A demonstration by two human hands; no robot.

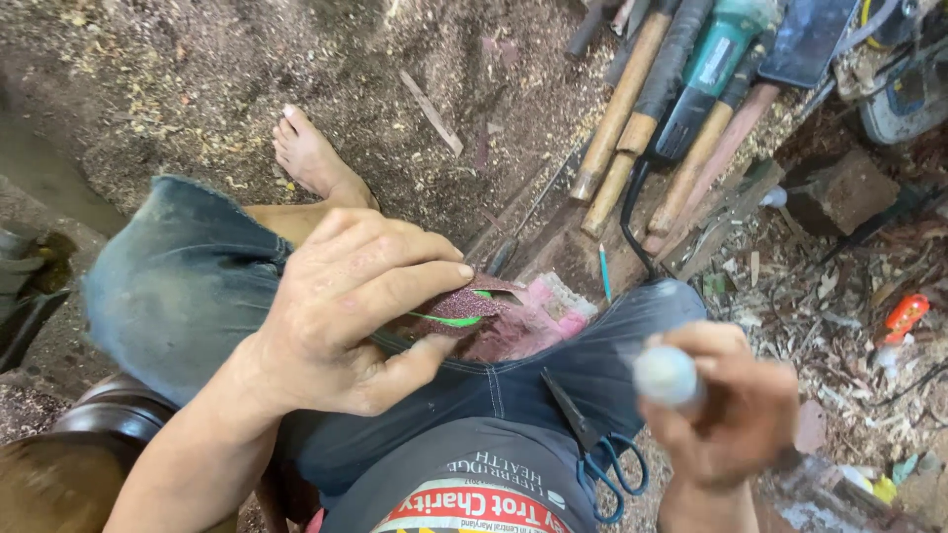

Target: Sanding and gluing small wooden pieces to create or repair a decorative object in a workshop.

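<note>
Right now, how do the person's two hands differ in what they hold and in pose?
The left hand pinches a reddish sheet, seemingly sandpaper, between thumb and fingers; the right hand is closed around a pale round-ended object.
The left hand is sharp and sits over the lap; the right hand is blurred and sits lower right, near the scissors.
Both are bare and above the denim shorts.

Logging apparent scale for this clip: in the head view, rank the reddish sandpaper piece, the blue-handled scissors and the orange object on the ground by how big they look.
1. Blue-handled scissors, partly hidden.
2. Reddish sandpaper piece, pinched by the left hand; close to the scissors in apparent size, ranking unsure.
3. Orange object, clearly smallest, though farther off.
</note>
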